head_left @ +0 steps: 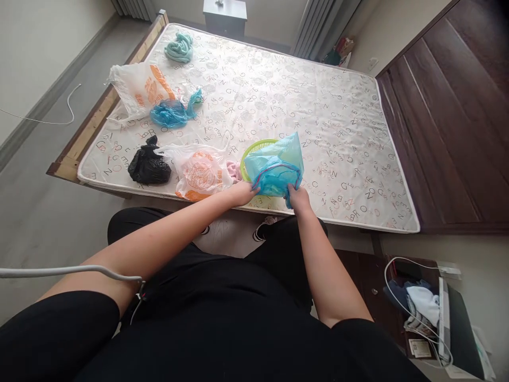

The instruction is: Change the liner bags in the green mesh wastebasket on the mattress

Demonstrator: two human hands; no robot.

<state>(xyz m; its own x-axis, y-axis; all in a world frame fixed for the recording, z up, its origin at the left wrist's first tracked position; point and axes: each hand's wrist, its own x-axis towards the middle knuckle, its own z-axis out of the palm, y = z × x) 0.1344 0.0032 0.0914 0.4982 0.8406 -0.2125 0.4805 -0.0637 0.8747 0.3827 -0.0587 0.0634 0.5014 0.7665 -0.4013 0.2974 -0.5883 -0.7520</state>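
Observation:
Between my two hands a translucent blue plastic bag [274,164] is stretched wide by its rim, which has a reddish edge. My left hand [245,193] is closed on the left side of the rim, and my right hand [297,198] pinches the right side. Behind and partly under the bag is a green basket [248,150] on the mattress; the bag hides much of it. Just left of my left hand lie a pink cloth [234,171] and a white plastic bag with orange print [201,172].
The bare mattress [342,138] carries a knotted black bag [149,164], a crumpled blue bag [169,113], another white-and-orange bag [137,87] and a teal cloth [180,48]. A dark headboard [457,116] stands right. A white cable [71,272] crosses my left arm.

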